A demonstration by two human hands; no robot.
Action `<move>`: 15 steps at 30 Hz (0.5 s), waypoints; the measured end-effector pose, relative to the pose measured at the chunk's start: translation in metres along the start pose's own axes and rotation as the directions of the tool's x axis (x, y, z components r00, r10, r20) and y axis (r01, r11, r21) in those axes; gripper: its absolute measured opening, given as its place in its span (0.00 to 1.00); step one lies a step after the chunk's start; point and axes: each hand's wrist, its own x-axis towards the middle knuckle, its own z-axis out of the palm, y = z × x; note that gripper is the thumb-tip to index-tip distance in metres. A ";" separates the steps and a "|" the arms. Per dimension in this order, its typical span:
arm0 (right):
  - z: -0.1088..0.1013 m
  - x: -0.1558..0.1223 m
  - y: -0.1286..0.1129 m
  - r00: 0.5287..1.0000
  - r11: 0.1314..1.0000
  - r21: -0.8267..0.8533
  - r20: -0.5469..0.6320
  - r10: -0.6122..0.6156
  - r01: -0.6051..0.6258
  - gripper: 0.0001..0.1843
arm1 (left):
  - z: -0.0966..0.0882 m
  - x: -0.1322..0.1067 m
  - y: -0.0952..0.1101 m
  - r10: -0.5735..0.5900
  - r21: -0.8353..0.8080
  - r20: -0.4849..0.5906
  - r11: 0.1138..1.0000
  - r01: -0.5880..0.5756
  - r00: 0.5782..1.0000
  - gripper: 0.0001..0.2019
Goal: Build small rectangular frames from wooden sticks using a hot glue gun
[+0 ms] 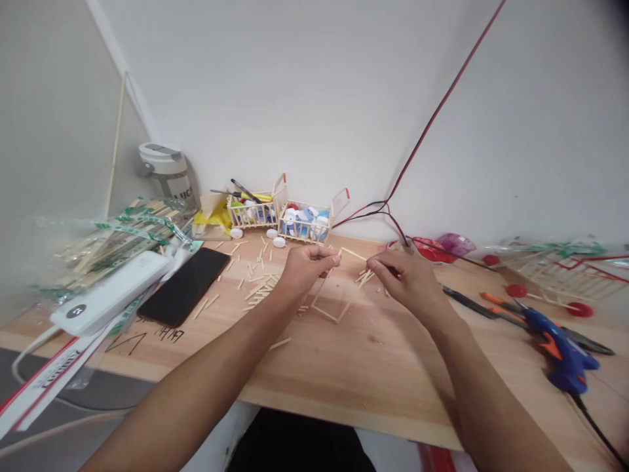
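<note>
Okay, my left hand (307,265) and right hand (405,278) pinch closed on a short stick (354,254), one per end, likely for control; thin frame (325,314) nearer me, can't tell if joined.

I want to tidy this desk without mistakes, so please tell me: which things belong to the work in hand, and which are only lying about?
In use, or probably so:
thin stick, at right hand
stick frame, at left hand
short sticks
blue glue gun

Apparently just lying about:
phone
lidded cup
white device
</note>
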 end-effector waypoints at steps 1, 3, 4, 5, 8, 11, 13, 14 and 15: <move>0.000 0.000 0.000 1.000 1.000 -0.001 0.000 -0.002 0.002 0.17 | 0.000 0.000 0.000 -0.001 0.000 0.000 1.000 0.001 1.000 0.11; 0.000 0.000 0.000 1.000 1.000 -0.001 0.002 -0.009 0.009 0.17 | 0.000 0.000 0.000 -0.002 -0.001 -0.004 1.000 0.002 1.000 0.11; 0.000 0.000 0.000 1.000 1.000 0.000 0.002 -0.012 0.012 0.17 | 0.000 -0.001 0.000 -0.003 -0.001 -0.005 1.000 0.003 1.000 0.11; 0.000 0.001 0.000 1.000 1.000 0.000 0.003 -0.012 0.012 0.17 | 0.000 -0.001 0.000 -0.002 0.000 -0.007 1.000 0.002 1.000 0.11; 0.001 0.000 0.000 1.000 1.000 -0.004 0.008 -0.010 0.010 0.17 | 0.001 -0.001 0.000 -0.001 0.006 -0.006 1.000 0.001 1.000 0.11; 0.001 0.000 -0.001 1.000 1.000 -0.011 0.014 -0.008 0.008 0.18 | 0.000 0.000 0.000 0.001 0.009 0.002 1.000 -0.001 1.000 0.11; 0.001 0.000 -0.001 1.000 1.000 -0.010 0.013 -0.006 0.007 0.17 | 0.000 0.000 -0.001 0.001 0.007 0.002 1.000 -0.001 1.000 0.11; 0.001 0.000 -0.001 1.000 1.000 -0.008 0.012 -0.007 0.007 0.17 | 0.000 0.000 -0.001 0.001 0.007 0.000 1.000 -0.001 1.000 0.11; 0.001 0.000 -0.001 1.000 1.000 -0.006 0.013 -0.009 0.009 0.17 | 0.000 0.001 -0.001 0.002 0.009 -0.003 1.000 -0.002 1.000 0.11</move>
